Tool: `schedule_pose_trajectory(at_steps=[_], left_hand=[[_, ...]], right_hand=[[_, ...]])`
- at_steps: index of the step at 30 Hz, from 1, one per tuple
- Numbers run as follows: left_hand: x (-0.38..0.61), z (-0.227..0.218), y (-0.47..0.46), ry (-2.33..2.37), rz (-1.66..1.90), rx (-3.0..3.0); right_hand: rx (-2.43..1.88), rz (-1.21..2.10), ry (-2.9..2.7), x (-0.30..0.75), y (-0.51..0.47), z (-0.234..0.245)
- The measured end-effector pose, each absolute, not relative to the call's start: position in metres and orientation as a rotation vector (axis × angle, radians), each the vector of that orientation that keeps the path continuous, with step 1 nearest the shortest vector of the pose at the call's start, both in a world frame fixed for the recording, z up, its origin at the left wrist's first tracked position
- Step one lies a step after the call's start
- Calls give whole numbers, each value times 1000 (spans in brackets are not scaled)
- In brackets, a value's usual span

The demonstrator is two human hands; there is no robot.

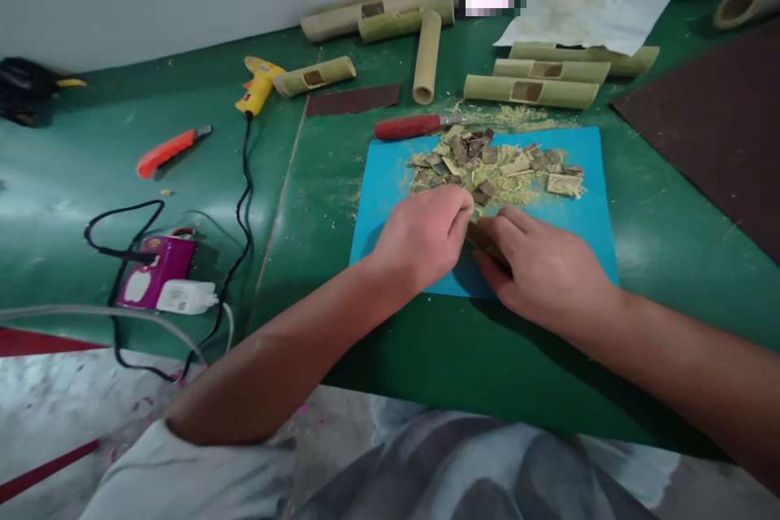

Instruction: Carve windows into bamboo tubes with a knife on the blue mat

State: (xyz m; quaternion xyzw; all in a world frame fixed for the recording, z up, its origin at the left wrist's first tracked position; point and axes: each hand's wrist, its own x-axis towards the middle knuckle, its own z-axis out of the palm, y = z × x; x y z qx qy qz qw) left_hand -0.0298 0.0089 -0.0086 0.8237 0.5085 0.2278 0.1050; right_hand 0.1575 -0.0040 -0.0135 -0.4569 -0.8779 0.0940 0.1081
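Observation:
My left hand (423, 231) is closed at the near side of a pile of bamboo chips and shavings (517, 179). Whatever its fingers grip is hidden. Close beside it, my right hand (542, 260) is closed around a brownish bamboo piece (484, 242), mostly covered by the fingers. Both hands are over a blue sheet (585, 240), which bears the pile of green and dark brown scraps. A red-handled knife (407, 127) lies at the sheet's far left edge, its blade tip by the chips.
Bamboo tubes with cut windows (530, 91) lie at the back, some under white paper (594, 0). To the left are a yellow glue gun (259, 88), an orange cutter (167, 153), and a purple power strip (159, 268) with cords. A brown sheet (719, 106) lies right.

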Motion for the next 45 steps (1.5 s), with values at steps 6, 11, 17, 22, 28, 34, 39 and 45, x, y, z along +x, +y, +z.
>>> schedule_pose_trajectory(at_steps=[6,11,17,22,28,34,39,45], left_hand=[[-35,-8,3,1490,711,2373],[-28,-9,10,1513,687,2402],[-34,-7,4,1502,672,2346],[-30,-9,11,1486,708,2406],[-38,-8,5,1442,791,2268],[-44,-11,5,1434,871,2120],[-45,-11,9,1498,966,1936],[-41,-10,7,1476,893,1993]], right_hand=[[-1355,278,-2567,158,-3,-15],[-1303,194,-2565,157,-4,-17],[-1353,248,-2580,157,-3,-15],[-1399,240,-2585,154,-5,-13],[-1407,343,-2572,154,-4,-12],[-1478,411,-2571,154,-3,-9],[-1460,444,-2558,155,-3,-8],[-1434,422,-2538,157,-2,-11]])
